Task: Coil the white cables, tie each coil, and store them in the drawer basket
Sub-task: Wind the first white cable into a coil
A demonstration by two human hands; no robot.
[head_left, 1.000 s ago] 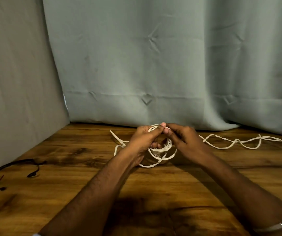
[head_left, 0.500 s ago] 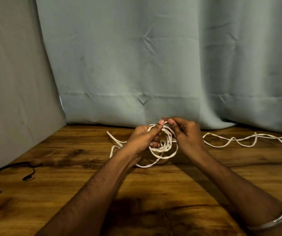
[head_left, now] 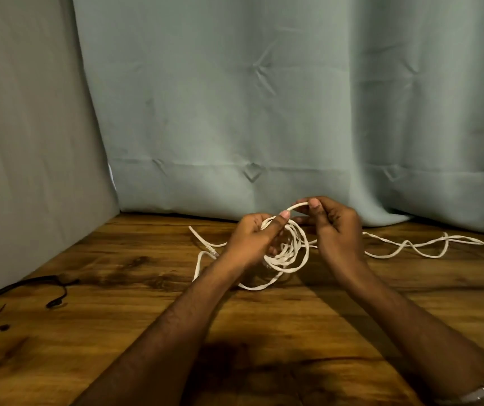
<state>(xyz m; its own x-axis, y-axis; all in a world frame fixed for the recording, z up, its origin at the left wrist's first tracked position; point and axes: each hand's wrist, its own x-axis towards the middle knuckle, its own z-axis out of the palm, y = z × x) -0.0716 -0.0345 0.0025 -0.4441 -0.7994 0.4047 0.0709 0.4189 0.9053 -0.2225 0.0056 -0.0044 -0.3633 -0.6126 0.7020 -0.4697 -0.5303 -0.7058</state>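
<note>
White cable (head_left: 286, 253) loops hang over the wooden table (head_left: 118, 288), held by your curled left hand (head_left: 252, 238); your right hand (head_left: 331, 227) pinches the next turn. A loose thumb may let them spring apart.

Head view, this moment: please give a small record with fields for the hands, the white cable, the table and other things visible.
left hand: left hand grips the stacked loops of the thin white cable
right hand: right hand pinches a raised loop of the cable above the coil
cable state: partly coiled, not tied; loose length trails right across the table
surface: brown wooden table
other: thin black cable at left edge; grey-green curtain behind
drawer basket: not in view
</note>
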